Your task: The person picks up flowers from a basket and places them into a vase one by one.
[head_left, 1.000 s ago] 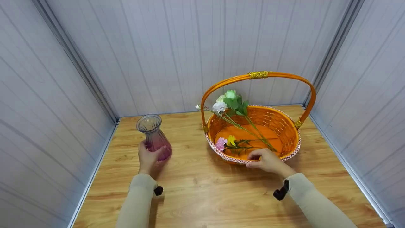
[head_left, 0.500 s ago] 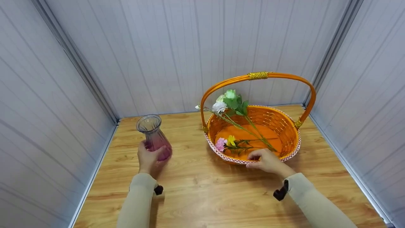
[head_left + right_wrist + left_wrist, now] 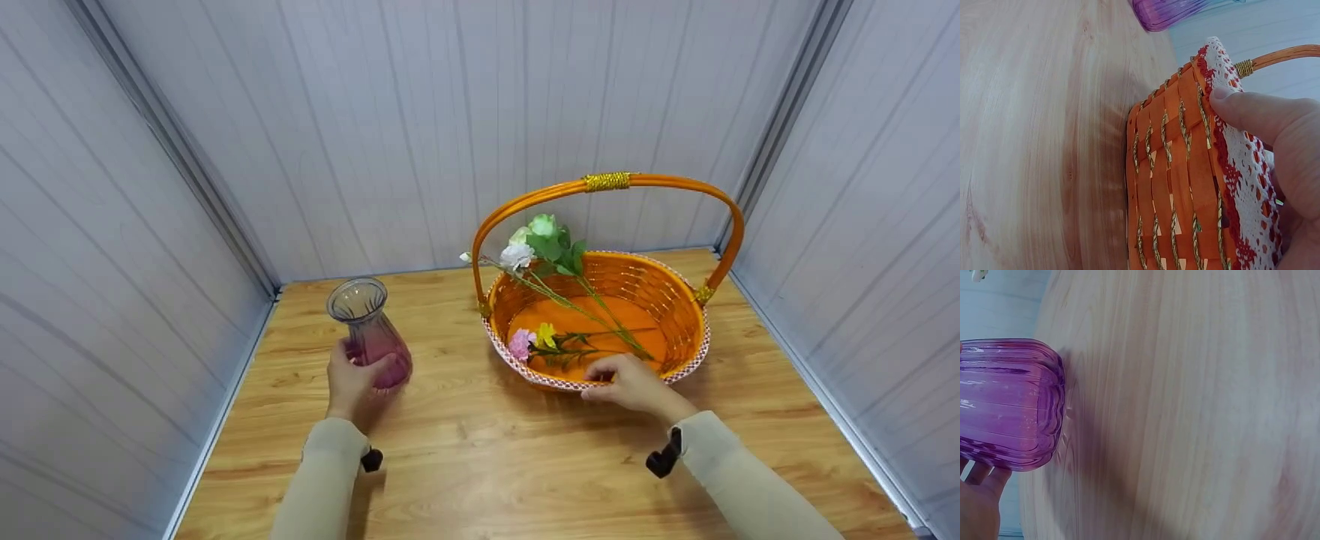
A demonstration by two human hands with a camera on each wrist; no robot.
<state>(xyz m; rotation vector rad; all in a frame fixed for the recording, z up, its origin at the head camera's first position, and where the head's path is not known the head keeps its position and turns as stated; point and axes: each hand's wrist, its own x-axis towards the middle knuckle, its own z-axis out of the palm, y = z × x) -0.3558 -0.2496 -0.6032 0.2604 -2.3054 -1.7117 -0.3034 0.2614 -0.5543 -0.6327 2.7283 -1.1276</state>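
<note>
My left hand [image 3: 352, 379] grips the lower body of a glass vase [image 3: 384, 358], clear at the flared mouth and pinkish purple below. The vase leans a little to the left in the head view; its ribbed purple base [image 3: 1010, 405] is close to the tabletop in the left wrist view. On the right, my right hand [image 3: 634, 386] pinches the front rim of an orange woven basket [image 3: 679, 330], thumb outside on the lace trim [image 3: 1235, 163], fingers inside. Within the basket lie a pink flower [image 3: 522, 344], a yellow flower [image 3: 546, 335] and white and pale green blooms [image 3: 541, 225] on long stems.
A tall arched handle [image 3: 517, 204] with gold wrapping rises over the basket. The wooden tabletop [image 3: 465, 465] is bounded by pale panel walls [image 3: 375, 135] at the back and both sides. The white flower heads overhang the basket's back left rim.
The vase and my left hand have shifted slightly toward me and to the right. My right hand keeps its hold on the basket rim. The head view has turned a little.
</note>
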